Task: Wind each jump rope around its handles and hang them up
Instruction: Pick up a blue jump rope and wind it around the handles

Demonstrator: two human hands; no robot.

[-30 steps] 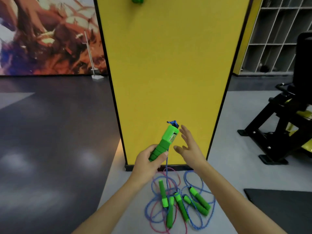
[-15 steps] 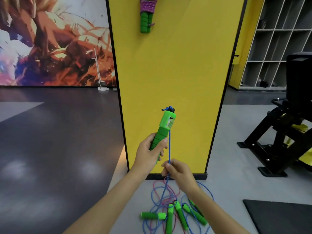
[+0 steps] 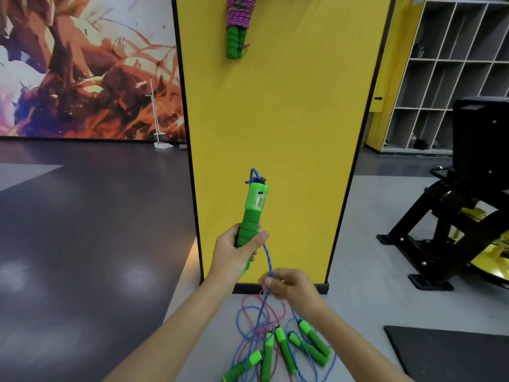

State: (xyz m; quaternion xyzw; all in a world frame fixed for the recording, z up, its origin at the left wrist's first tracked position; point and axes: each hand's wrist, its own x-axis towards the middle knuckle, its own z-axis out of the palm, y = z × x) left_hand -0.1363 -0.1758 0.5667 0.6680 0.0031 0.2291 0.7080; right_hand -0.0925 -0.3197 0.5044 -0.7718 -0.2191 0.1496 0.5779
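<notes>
My left hand (image 3: 234, 253) grips a green jump-rope handle (image 3: 252, 212) upright in front of the yellow pillar (image 3: 278, 119). Its blue rope (image 3: 267, 257) runs down from the handle's top, past my thumb, into my right hand (image 3: 289, 283), which pinches it just below the handle. Below, the rope joins a tangle of blue and pink ropes with several green handles (image 3: 281, 351) on the grey floor. High on the pillar hangs a wound rope (image 3: 239, 26), pink cord wrapped around two green handles.
A black exercise machine (image 3: 454, 216) stands at the right, with a dark mat (image 3: 451, 354) in front of it. Grey cubby shelves (image 3: 451, 75) fill the back right. A painted mural wall (image 3: 82, 64) and dark floor lie to the left.
My right hand went from open beside the handle to pinching the blue rope and has slid lower along it. The handle is held more upright, and the view has tilted up.
</notes>
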